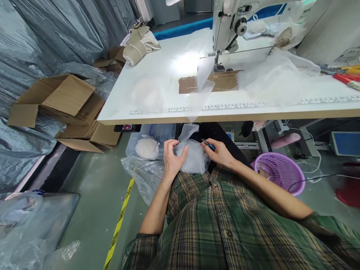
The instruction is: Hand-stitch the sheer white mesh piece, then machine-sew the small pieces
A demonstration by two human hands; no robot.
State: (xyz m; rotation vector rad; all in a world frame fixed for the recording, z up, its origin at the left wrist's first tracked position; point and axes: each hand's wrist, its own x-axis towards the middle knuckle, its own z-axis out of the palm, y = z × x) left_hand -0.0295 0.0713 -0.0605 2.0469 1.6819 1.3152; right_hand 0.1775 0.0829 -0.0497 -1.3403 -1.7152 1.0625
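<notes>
A sheer white fabric piece (194, 157), rounded in shape, lies over my lap below the table edge. My left hand (173, 157) grips its left side, fingers curled at the top and thumb over the fabric. At its upper right, my right hand (218, 152) holds small blue and black snips (208, 145) with the tip pointing up and left, its fingers touching the fabric edge. A strip of the same sheer material (188, 131) rises from the piece toward the table. To the left, a white padded bundle (147, 148) sits in a clear plastic bin (131, 144).
The white table (118, 101) carries a sewing machine (227, 22), brown cardboard (225, 81), sheer fabric (278, 78), a tied cloth bundle (135, 52) and red-handled scissors (345, 80). A purple basket (281, 172) stands right; open cardboard boxes (67, 97) lie left.
</notes>
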